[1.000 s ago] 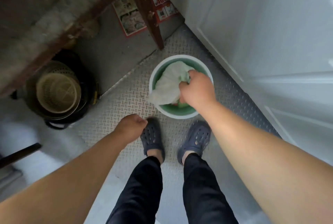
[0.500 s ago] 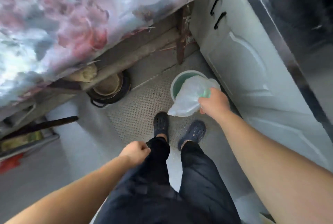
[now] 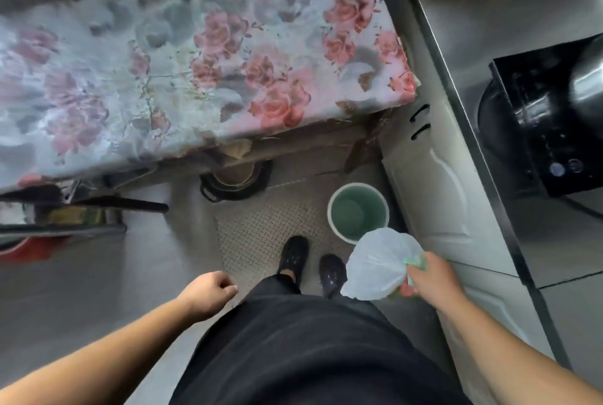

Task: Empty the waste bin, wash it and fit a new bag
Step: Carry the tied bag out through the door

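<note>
A small round waste bin [image 3: 378,207], white outside and green inside, stands on the floor beside the white cabinet, with no bag in it. My right hand [image 3: 430,279] grips the gathered neck of a white rubbish bag [image 3: 378,266], which hangs in the air below and to the right of the bin, above my right foot. Something green and something red show at the bag's neck under my fingers. My left hand [image 3: 208,292] hangs by my left hip with its fingers loosely curled, holding nothing.
A table with a flowered cloth [image 3: 195,55] fills the upper left. A black pot with a beige basket [image 3: 235,179] sits under its edge. White cabinet doors [image 3: 437,196] and a steel counter with a black cooker [image 3: 551,130] run along the right. A patterned metal mat [image 3: 257,228] lies underfoot.
My right hand has lifted the bag out of the bin and drawn it down and to the right. I have stood up, so the view has risen and the table top shows.
</note>
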`<state>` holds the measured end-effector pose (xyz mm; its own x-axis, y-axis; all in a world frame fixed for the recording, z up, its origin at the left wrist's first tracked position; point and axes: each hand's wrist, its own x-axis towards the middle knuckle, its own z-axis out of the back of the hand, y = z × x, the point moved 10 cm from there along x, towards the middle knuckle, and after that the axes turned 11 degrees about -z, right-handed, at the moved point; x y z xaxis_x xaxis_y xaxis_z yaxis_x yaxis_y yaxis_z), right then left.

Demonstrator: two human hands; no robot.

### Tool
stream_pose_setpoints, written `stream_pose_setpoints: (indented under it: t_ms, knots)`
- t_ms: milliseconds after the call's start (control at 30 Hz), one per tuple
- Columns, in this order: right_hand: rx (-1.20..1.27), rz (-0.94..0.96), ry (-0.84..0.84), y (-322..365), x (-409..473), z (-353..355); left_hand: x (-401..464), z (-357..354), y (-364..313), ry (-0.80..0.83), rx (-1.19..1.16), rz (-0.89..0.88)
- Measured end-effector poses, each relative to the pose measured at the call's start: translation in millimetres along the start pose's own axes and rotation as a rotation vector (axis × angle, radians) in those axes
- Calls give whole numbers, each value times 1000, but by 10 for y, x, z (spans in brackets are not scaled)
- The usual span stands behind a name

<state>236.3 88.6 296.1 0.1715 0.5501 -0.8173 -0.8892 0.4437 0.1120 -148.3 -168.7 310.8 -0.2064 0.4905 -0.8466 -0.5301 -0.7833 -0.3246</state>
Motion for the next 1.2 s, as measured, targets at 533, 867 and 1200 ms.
stream_pose_setpoints:
  t_ms: [533, 867, 1200]
  knots:
    - [-671, 337, 0, 685, 55, 199, -1034, -948, 24, -310, -583, 184]
    - [-956, 610, -68, 1790, -769, -720, -1901, -2002, 1310, -502, -1036, 388]
    - [-1164, 884, -163, 2346, -2268, -2754, -2838, -3407, 2848, -595, -1552, 557]
